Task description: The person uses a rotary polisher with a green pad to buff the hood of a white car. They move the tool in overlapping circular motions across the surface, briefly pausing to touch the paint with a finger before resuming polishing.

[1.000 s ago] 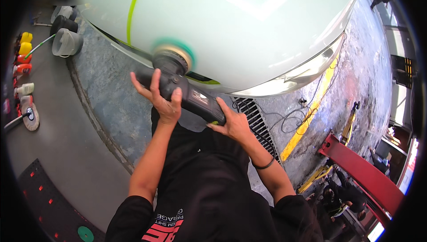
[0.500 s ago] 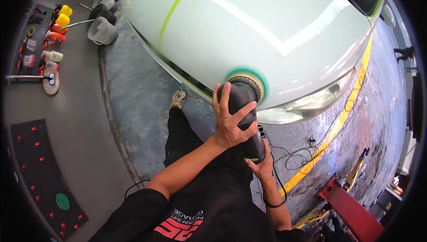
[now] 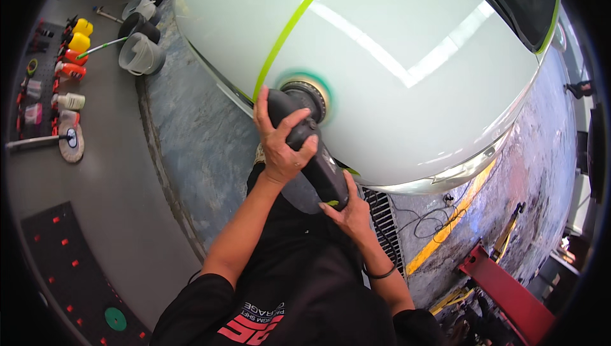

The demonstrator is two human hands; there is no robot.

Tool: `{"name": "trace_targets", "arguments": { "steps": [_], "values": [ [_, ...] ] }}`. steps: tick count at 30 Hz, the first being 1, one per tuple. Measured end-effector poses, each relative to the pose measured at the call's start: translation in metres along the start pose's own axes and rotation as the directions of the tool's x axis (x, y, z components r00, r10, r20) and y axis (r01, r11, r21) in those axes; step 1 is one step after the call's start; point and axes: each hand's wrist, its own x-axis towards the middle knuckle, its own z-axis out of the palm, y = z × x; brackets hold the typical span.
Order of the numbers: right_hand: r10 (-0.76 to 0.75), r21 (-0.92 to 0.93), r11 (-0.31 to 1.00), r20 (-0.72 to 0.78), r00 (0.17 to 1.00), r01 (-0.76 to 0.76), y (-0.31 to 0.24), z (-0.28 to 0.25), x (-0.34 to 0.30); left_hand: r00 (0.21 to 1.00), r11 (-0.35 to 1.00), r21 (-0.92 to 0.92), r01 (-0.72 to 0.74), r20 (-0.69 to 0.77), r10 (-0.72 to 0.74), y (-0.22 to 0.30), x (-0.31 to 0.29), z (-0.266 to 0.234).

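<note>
A black car polisher (image 3: pixel 324 171) lies across the front of a white car hood (image 3: pixel 375 117), its round pad with a green edge (image 3: pixel 328 91) against the paint. The pad's rim is smeared, as if spinning. My left hand (image 3: pixel 283 145) is wrapped over the polisher's head, fingers spread around the housing. Lower down, my right hand (image 3: pixel 351 209) grips the rear end of its body. Just left of the pad, a strip of lime-green tape (image 3: pixel 283 34) runs over the hood. The headlight (image 3: pixel 468 168) sits to the right.
Buckets (image 3: pixel 141 54) stand on the floor at the upper left, near a pegboard rack of bottles (image 3: pixel 71 101). A dark perforated panel (image 3: pixel 73 269) is at lower left. A black cable (image 3: pixel 429 222) coils by a floor grate (image 3: pixel 382 218); a red metal beam (image 3: pixel 509 295) lies at lower right.
The polisher and both hands have moved left over the hood, from near the headlight to beside the green tape. Both hands keep their hold. The view has shifted slightly.
</note>
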Motion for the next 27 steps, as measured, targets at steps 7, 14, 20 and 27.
{"name": "trace_targets", "arguments": {
  "steps": [7, 14, 20, 27],
  "values": [
    [0.055, 0.027, 0.998, 0.021, 0.998, -0.055, -0.078, 0.023, 0.06, 0.998, 0.994, 0.096, -0.056, 0.02, 0.054, -0.052, 0.07, -0.036],
    [0.147, 0.188, 0.973, -0.067, 0.987, -0.132, -0.05, 0.002, 0.011, 0.963, 0.977, 0.034, -0.212, 0.175, 0.203, 0.015, 0.073, 0.003],
    [0.321, 0.351, 0.891, -0.041, 0.946, -0.287, 0.005, -0.061, -0.059, 0.948, 0.977, -0.062, -0.203, 0.237, 0.212, 0.114, 0.039, 0.068],
    [0.38, 0.575, 0.793, -0.213, 0.9, -0.199, 0.046, -0.083, -0.114, 0.906, 0.964, -0.166, -0.209, 0.338, 0.255, 0.19, 0.02, 0.124]
  ]
}}
